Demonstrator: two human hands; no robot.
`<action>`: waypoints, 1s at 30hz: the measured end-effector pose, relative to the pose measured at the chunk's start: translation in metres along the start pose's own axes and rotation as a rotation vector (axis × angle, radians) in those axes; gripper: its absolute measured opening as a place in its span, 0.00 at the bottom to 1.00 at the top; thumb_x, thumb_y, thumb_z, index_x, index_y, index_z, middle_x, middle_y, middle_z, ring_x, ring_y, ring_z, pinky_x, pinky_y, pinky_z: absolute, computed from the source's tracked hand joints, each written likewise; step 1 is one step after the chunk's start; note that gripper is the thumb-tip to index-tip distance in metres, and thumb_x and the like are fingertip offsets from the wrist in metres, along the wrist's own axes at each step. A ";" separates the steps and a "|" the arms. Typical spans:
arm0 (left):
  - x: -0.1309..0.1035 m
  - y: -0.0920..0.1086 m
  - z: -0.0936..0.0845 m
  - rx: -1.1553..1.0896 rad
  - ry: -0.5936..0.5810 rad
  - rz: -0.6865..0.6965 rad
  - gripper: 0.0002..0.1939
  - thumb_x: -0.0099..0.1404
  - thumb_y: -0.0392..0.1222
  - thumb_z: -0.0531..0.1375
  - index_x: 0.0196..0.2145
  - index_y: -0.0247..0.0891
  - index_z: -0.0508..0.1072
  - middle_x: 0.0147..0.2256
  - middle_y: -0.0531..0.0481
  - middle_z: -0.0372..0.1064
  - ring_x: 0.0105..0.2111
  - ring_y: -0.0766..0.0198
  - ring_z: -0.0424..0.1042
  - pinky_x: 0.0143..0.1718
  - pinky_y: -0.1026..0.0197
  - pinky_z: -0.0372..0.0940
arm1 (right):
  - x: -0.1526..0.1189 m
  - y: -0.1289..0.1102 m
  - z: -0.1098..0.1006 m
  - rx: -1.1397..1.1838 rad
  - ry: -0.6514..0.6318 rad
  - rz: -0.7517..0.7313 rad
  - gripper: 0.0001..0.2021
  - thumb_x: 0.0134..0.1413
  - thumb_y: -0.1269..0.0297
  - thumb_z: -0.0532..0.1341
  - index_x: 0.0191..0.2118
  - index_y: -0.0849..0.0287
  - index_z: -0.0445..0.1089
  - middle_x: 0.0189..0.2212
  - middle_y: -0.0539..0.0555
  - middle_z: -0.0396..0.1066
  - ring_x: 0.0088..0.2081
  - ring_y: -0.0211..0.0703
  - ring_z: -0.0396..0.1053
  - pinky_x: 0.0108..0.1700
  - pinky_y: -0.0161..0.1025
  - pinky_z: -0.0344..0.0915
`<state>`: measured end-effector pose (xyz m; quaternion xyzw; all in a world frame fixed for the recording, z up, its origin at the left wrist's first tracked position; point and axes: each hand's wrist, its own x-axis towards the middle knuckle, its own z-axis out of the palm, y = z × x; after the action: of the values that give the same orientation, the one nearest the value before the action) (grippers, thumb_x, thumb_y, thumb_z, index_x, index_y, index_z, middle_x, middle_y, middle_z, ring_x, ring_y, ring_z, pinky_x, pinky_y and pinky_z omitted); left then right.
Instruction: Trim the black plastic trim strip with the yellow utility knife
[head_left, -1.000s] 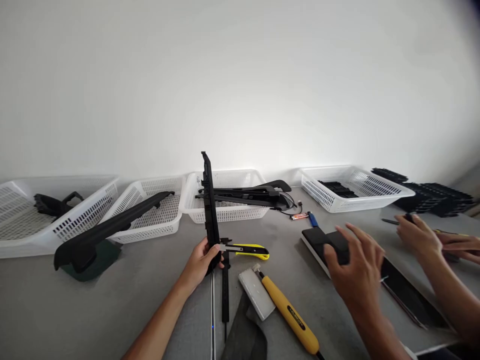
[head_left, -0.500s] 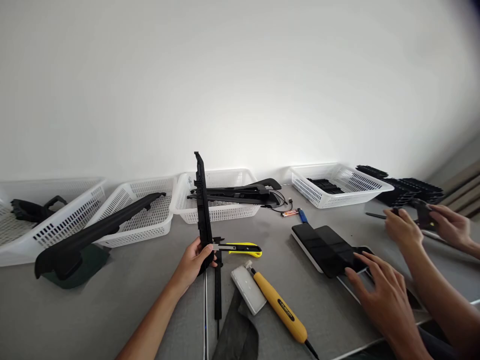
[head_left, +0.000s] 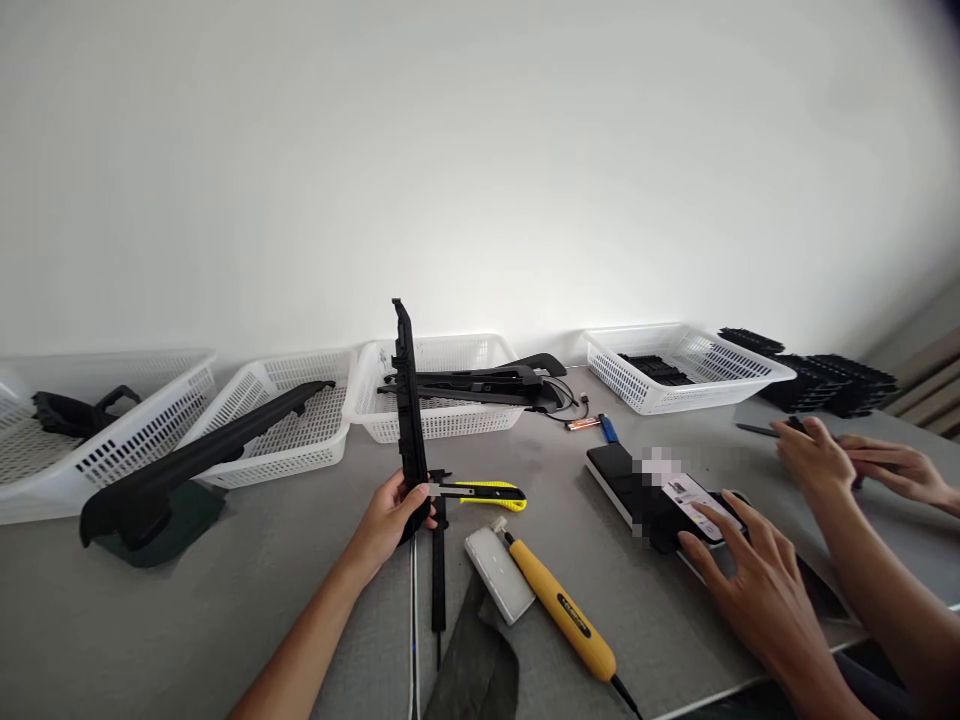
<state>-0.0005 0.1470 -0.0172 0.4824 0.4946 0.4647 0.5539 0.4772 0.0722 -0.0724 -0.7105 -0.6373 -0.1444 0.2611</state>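
My left hand (head_left: 397,520) is closed around the lower end of a long, narrow black plastic part (head_left: 410,400), held upright. Beside its thumb lies a yellow utility knife (head_left: 487,494) with the blade out; whether the blade touches the thumb I cannot tell. A black caliper (head_left: 439,570) lies just right of that hand. On the right, my right hand (head_left: 757,580) has its fingers spread, fingertips on the lit screen of a phone (head_left: 694,505). The phone rests near a dark-topped, white-sided slab (head_left: 609,482), partly blurred out.
White baskets (head_left: 281,465) with black parts line the wall. A yellow-handled tool (head_left: 562,610), a white block (head_left: 500,575) and dark cloth (head_left: 480,660) lie in front. At far right, another person's hands (head_left: 817,455) work near stacked black parts (head_left: 817,380).
The phone's screen has gone from dark to lit beneath my right hand's fingers. My left hand keeps the black part upright. The other person's hands have come closer together.
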 end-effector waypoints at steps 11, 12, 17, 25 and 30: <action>0.000 -0.003 0.000 -0.020 0.000 -0.003 0.30 0.59 0.63 0.71 0.45 0.35 0.73 0.31 0.52 0.74 0.29 0.62 0.76 0.32 0.60 0.75 | -0.002 -0.002 -0.002 -0.009 -0.026 0.058 0.34 0.67 0.33 0.45 0.60 0.51 0.73 0.69 0.60 0.60 0.66 0.70 0.61 0.62 0.67 0.64; 0.000 -0.003 0.000 -0.022 0.000 -0.001 0.30 0.58 0.63 0.71 0.44 0.35 0.73 0.31 0.52 0.74 0.29 0.62 0.76 0.32 0.60 0.75 | -0.003 -0.002 -0.002 -0.009 -0.032 0.061 0.34 0.67 0.33 0.45 0.59 0.51 0.73 0.69 0.60 0.60 0.66 0.70 0.61 0.62 0.67 0.64; 0.001 -0.002 0.001 -0.021 -0.005 0.002 0.30 0.59 0.64 0.71 0.44 0.36 0.73 0.32 0.52 0.74 0.30 0.62 0.75 0.32 0.60 0.75 | -0.003 0.003 0.002 0.011 -0.036 0.066 0.32 0.67 0.35 0.47 0.59 0.51 0.73 0.69 0.59 0.60 0.66 0.67 0.61 0.64 0.65 0.63; 0.001 -0.006 -0.002 -0.017 -0.023 0.008 0.29 0.60 0.64 0.70 0.45 0.35 0.72 0.33 0.52 0.73 0.31 0.62 0.76 0.33 0.59 0.77 | 0.003 -0.023 -0.019 0.047 0.033 0.125 0.35 0.64 0.31 0.47 0.60 0.50 0.72 0.68 0.60 0.62 0.67 0.73 0.60 0.61 0.72 0.62; 0.002 -0.007 -0.001 -0.043 -0.026 0.006 0.28 0.61 0.62 0.70 0.45 0.35 0.73 0.34 0.51 0.73 0.33 0.62 0.75 0.33 0.59 0.78 | 0.029 -0.119 -0.037 0.348 -0.024 -0.119 0.23 0.68 0.44 0.56 0.58 0.51 0.72 0.62 0.60 0.69 0.64 0.61 0.65 0.66 0.61 0.62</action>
<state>-0.0007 0.1482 -0.0245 0.4778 0.4758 0.4706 0.5690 0.3692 0.0816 -0.0037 -0.6174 -0.6966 -0.0386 0.3635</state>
